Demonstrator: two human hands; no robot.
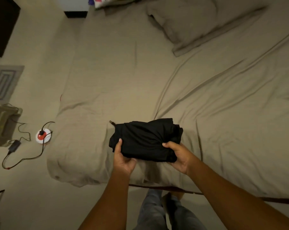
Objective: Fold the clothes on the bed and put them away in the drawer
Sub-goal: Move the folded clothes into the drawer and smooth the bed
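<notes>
Both hands, the left hand [123, 156] and the right hand [178, 155], are gripping a folded black garment [145, 140] thumbs-on-top just above the bed [123, 80] near its foot, so folding looks done and carrying to the drawer (not in view) comes next.

Well off to the left of the left hand [123, 161], a round white plug socket with a red centre [44, 136] lies on the beige floor [41, 47], a black power brick with cables [14, 145] just beside it. Farther ahead on that side lies a grey patterned mat [3, 82]. Well ahead of the right hand [180, 156] rests a beige fabric pillow [198, 25].
</notes>
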